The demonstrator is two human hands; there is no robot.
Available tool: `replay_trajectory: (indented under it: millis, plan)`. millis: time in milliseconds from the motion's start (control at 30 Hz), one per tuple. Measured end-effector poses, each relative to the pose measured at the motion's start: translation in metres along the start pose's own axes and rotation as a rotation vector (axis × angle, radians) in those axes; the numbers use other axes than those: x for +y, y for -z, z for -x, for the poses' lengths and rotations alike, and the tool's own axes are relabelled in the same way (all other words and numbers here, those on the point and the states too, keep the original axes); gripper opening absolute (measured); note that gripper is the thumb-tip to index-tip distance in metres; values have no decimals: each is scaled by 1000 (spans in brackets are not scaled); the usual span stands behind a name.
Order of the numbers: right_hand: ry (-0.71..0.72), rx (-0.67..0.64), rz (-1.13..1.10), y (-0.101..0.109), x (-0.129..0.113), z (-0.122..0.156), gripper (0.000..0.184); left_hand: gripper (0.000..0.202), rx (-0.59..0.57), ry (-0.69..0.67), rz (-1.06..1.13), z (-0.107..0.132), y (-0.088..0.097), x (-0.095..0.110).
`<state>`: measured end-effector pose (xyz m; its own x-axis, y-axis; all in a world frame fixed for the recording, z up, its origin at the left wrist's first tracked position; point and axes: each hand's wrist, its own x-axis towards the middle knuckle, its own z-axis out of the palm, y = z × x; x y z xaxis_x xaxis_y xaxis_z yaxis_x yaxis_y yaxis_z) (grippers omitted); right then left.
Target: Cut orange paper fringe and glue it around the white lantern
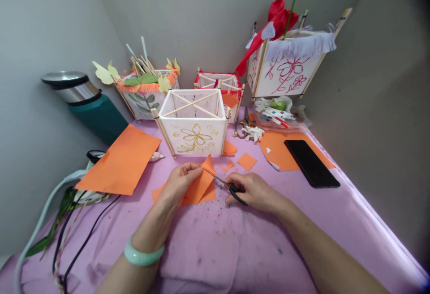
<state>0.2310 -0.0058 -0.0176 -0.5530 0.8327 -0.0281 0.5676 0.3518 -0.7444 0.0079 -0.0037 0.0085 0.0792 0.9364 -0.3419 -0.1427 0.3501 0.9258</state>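
My left hand [181, 180] pinches a folded piece of orange paper [200, 185] near the middle of the table. In my right hand [250, 191] are black-handled scissors [238, 193], their blades pointing left and meeting the paper's upper part. Whether the blades are apart is too small to tell. Under and beside the held paper lie more orange pieces. A small orange square [247, 161] rests just beyond my right hand. Behind both hands stands a white lantern-like box [192, 135] with wooden sticks at its corners and a yellow flower drawn on it.
Left are a large orange sheet [119, 162], a teal bottle [97, 115] and cables [89, 236]. Right, a black phone [311, 163] lies partly over another orange sheet [273, 151]. More decorated boxes [285, 72] stand behind, near a second pair of scissors [242, 129] and a bag of markers [277, 114].
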Motion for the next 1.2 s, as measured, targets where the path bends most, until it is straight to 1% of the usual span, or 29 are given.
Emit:
replay_trajectory:
  millis: [167,400,600,900,1200]
  plan:
    - [-21,-18,-15,3,-3,0,34,30,59,-19,1,-1,4,-2]
    - [-54,-92,-107,12,-10,2,37,29,91,-51,12,-6,12,-4]
    - [-68,-97,-100,14,-13,2,34,28,101,-48,6,-5,10,-2]
    - [-59,-79,-83,12,-11,2,36,29,104,-36,21,-5,11,-3]
    - [-53,-109,-84,15,-14,4,36,29,128,-37,43,-5,11,-3]
